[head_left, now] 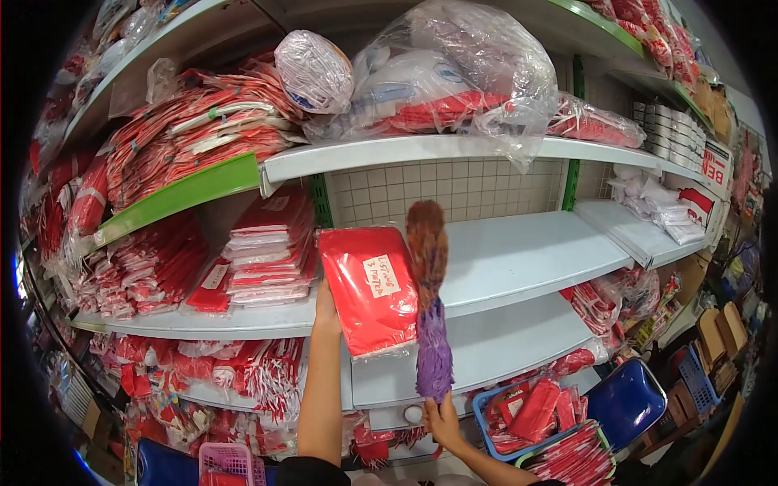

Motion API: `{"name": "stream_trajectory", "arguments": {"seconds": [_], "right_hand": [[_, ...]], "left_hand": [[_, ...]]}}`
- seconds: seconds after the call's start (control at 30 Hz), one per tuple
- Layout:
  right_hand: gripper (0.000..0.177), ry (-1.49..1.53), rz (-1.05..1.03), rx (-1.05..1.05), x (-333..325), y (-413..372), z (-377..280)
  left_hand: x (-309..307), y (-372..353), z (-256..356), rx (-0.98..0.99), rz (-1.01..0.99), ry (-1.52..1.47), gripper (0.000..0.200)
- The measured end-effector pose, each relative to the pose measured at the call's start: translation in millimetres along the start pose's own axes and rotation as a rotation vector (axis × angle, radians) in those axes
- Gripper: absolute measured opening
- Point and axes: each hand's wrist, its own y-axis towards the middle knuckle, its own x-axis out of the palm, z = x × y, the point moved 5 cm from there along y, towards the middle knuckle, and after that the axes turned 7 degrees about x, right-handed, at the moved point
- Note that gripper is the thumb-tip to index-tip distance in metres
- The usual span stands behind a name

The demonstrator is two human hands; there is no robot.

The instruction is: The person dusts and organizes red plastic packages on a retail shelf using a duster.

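Note:
My left hand (327, 306) holds up a flat red cloth packet (369, 312) in clear plastic, gripping it from behind at its left edge. Most of those fingers are hidden by the packet, which bears a white handwritten label (382, 277). Lower down, my right hand (442, 423) is closed around the bottom end of a feather duster (434, 348). The duster stands upright beside the packet, purple below and brown at the top. To the left of the packet, a stack of similar red and white packets (271, 251) sits on the middle shelf.
Bundled red-and-white goods (203, 130) and a large clear plastic bag (462, 77) fill the upper shelf (421, 150). Blue basket (486, 417) and pink basket (223, 459) stand low in front. Blue stools (628, 403) are at lower right. White packages (660, 209) lie at right.

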Motion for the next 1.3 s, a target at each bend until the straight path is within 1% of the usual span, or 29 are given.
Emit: {"name": "stream_trajectory", "arguments": {"seconds": [0.03, 0.13, 0.2, 0.27, 0.3, 0.4, 0.43, 0.53, 0.57, 0.67, 0.7, 0.73, 0.8, 0.83, 0.87, 0.93, 0.97, 1.07, 1.1, 1.2, 1.23, 1.27, 1.3], "right_hand": [[0.033, -0.058, -0.017, -0.008, 3, -2, 6], [0.026, -0.519, -0.158, -0.389, 12, -14, -13], [0.022, -0.369, -0.088, -0.411, 7, -10, -14], [0.022, -0.108, -0.058, -0.063, -3, -4, 1], [0.021, 0.136, -0.075, 0.023, 1, -8, -7], [0.024, 0.078, -0.209, 0.077, 13, -20, -10], [0.03, -0.089, -0.33, -0.048, 20, -25, -31], [0.035, -0.137, -0.4, -0.004, 12, -9, -37], [0.03, 0.122, -0.38, 0.167, 9, -3, -34], [0.026, 0.38, -0.3, 0.207, 11, -2, -53], [0.023, 0.309, -0.342, 0.207, 15, -4, -60], [0.022, 0.256, -0.447, 0.237, 16, -3, -63], [0.021, 0.148, -0.654, 0.3, 11, -2, -68], [0.021, 0.124, -0.616, 0.244, 8, 0, -75], [0.023, 0.168, -0.538, 0.235, 4, 4, -76], [0.026, 0.255, -0.384, 0.218, -2, 13, -73], [0.033, 0.308, -0.36, 0.237, 0, 12, -71], [0.034, 0.128, -0.556, 0.23, 0, 4, -68], [0.032, 0.025, -0.58, 0.255, -8, 6, -67], [0.019, -0.077, -0.301, 0.109, -42, 21, -84], [0.019, -0.051, -0.2, 0.023, -53, 29, -85], [0.019, 0.059, -0.092, 0.054, -59, 33, -88], [0.02, 0.142, -0.072, 0.056, -61, 31, -101]], "left_hand": [[-6, 5, -1, -0.011, 0.004, -0.01, 0.029], [-7, 8, -3, -0.018, 0.02, -0.014, 0.031], [-3, 5, -2, -0.011, 0.032, -0.009, 0.032], [-3, 2, 0, -0.001, 0.05, -0.005, 0.034], [-8, 7, -1, 0.022, 0.081, 0.015, 0.034], [-5, 5, 0, 0.011, 0.072, 0.01, 0.035], [-5, 3, -2, 0.008, 0.079, 0.002, 0.036], [-2, 1, -2, 0.011, 0.093, -0.023, 0.042], [-1, 2, 0, 0.018, 0.098, -0.029, 0.045], [3, -2, 3, -0.007, 0.068, -0.036, 0.051], [5, -4, 4, -0.02, 0.066, -0.039, 0.052], [8, -5, 4, -0.032, 0.061, -0.043, 0.053], [-2, 1, 11, 0.277, 0.15, 0.195, 0.057], [-7, 3, 13, 0.303, 0.202, 0.19, 0.057], [-8, 3, 6, 0.184, 0.153, 0.115, 0.057], [26, -18, 9, -0.05, 0.057, -0.035, 0.056], [29, -19, 9, -0.066, 0.041, -0.03, 0.055], [26, -18, 11, 0.096, -0.006, 0.009, 0.047], [26, -17, 11, 0.149, -0.024, 0.022, 0.045], [20, -14, 2, -0.039, 0.032, 0.127, 0.041], [22, -15, 2, -0.011, 0.042, 0.147, 0.04], [24, -15, 1, -0.027, 0.016, 0.124, 0.04], [26, -16, 0, -0.045, -0.012, 0.101, 0.041]]}}
